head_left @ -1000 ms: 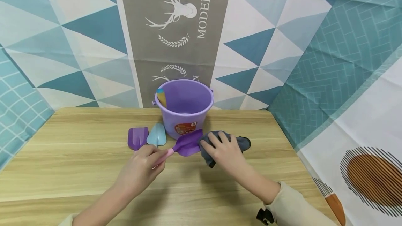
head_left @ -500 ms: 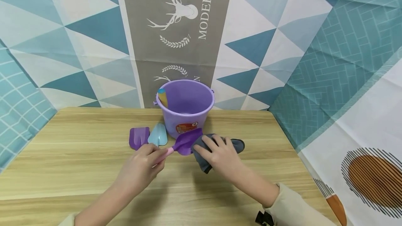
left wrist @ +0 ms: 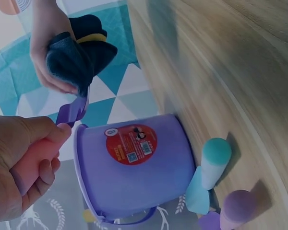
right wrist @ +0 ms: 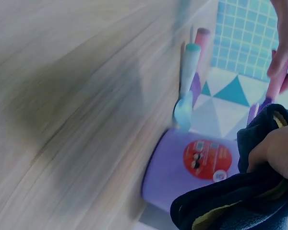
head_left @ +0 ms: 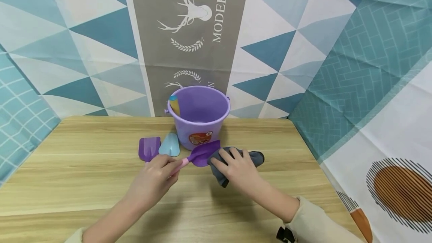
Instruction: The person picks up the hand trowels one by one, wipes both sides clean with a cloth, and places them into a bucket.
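In the head view my left hand grips the pink handle of a toy shovel with a purple blade, held up above the table before the bucket. My right hand holds a folded dark grey cloth against the tip of that blade. The left wrist view shows fingers curled round the pink handle, and the cloth covers the blade's far end. In the right wrist view, the cloth is bunched in my right hand, with a yellowish inner side showing.
A purple bucket with a red label stands at the table's back, a yellow-and-blue handle sticking up inside it. Left of it lie a purple-bladed shovel and a light blue one. Patterned cloth hangs behind the wooden table.
My right hand and the cloth have moved left and slightly toward me along the blade, then a touch back right. The left hand keeps hold of the shovel, nearly still.
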`<control>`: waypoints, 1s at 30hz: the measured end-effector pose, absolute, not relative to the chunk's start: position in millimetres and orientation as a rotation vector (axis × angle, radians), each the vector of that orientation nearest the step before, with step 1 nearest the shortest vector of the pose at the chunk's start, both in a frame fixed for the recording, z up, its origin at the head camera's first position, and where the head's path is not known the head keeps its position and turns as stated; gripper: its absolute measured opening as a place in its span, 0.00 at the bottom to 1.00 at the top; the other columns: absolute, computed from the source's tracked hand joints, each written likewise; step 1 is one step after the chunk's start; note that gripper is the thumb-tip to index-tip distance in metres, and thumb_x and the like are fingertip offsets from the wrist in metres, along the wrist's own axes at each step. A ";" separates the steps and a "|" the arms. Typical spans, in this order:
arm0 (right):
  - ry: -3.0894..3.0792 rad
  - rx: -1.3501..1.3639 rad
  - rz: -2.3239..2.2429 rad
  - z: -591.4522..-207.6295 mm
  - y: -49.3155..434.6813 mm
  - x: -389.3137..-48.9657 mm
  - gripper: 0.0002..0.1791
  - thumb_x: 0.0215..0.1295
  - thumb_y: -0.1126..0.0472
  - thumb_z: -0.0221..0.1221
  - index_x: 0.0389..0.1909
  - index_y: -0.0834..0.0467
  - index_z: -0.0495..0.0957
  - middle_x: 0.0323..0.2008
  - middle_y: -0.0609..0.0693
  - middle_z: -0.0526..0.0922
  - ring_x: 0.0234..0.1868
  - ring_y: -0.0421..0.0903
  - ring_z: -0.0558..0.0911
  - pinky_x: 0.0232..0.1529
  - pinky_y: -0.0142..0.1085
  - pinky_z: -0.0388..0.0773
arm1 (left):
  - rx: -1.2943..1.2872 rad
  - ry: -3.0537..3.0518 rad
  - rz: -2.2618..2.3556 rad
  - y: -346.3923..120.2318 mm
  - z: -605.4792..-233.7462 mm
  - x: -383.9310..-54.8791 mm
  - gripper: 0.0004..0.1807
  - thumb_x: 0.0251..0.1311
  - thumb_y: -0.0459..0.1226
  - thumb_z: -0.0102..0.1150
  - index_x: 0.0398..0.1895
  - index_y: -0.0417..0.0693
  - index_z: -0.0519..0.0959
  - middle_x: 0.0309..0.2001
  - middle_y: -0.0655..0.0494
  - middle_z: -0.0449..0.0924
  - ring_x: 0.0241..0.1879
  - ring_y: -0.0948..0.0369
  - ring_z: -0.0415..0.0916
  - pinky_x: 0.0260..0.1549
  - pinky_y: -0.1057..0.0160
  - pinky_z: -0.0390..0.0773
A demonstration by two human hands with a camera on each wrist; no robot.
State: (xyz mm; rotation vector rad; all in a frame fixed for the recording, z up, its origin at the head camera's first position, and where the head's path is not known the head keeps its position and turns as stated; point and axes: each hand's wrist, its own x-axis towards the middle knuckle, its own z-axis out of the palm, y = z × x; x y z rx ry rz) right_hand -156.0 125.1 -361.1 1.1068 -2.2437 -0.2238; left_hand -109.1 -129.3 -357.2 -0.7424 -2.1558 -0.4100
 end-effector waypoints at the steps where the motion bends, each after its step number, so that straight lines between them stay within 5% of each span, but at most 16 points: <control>1: -2.260 1.095 -0.222 -361.5 127.3 -157.5 0.20 0.59 0.66 0.60 0.51 0.45 0.77 0.49 0.50 0.78 0.46 0.53 0.77 0.36 0.52 0.80 | -0.751 -2.153 -0.416 -130.6 -357.5 -109.2 0.19 0.28 0.25 0.71 0.31 0.46 0.85 0.27 0.58 0.75 0.26 0.63 0.72 0.22 0.68 0.73; 14: -2.285 1.006 -0.085 -360.1 151.9 -170.0 0.25 0.48 0.66 0.68 0.48 0.46 0.78 0.49 0.53 0.79 0.45 0.55 0.78 0.33 0.51 0.78 | -0.683 -2.343 -0.526 -140.1 -358.6 -107.2 0.15 0.35 0.29 0.72 0.32 0.47 0.85 0.27 0.60 0.73 0.25 0.68 0.67 0.22 0.73 0.73; 18: -2.170 1.047 0.007 -355.4 142.8 -166.6 0.23 0.51 0.67 0.65 0.49 0.46 0.79 0.50 0.54 0.79 0.45 0.55 0.78 0.33 0.48 0.78 | -0.628 -2.458 -0.595 -136.8 -357.4 -106.2 0.13 0.39 0.31 0.71 0.33 0.47 0.86 0.26 0.64 0.71 0.23 0.72 0.63 0.22 0.73 0.70; 22: -2.061 1.135 0.011 -354.0 126.3 -161.0 0.17 0.65 0.64 0.51 0.50 0.45 0.79 0.50 0.53 0.80 0.45 0.53 0.79 0.35 0.46 0.79 | -0.585 -2.541 -0.571 -129.4 -356.9 -106.0 0.12 0.42 0.35 0.70 0.35 0.52 0.86 0.27 0.67 0.75 0.26 0.71 0.69 0.32 0.59 0.75; 27: -1.996 1.149 -0.122 -355.9 110.9 -156.3 0.23 0.75 0.63 0.35 0.53 0.43 0.77 0.48 0.51 0.80 0.44 0.51 0.79 0.35 0.47 0.80 | -0.535 -2.603 -0.498 -118.6 -353.9 -102.8 0.11 0.46 0.38 0.69 0.35 0.59 0.86 0.29 0.70 0.77 0.31 0.69 0.75 0.37 0.35 0.71; 30: -1.983 1.113 -0.212 -356.9 108.4 -156.3 0.25 0.75 0.64 0.33 0.54 0.43 0.76 0.48 0.51 0.80 0.44 0.51 0.79 0.34 0.48 0.79 | -0.543 -2.594 -0.465 -115.7 -351.0 -100.6 0.10 0.45 0.38 0.70 0.34 0.59 0.86 0.29 0.70 0.77 0.29 0.70 0.75 0.36 0.37 0.71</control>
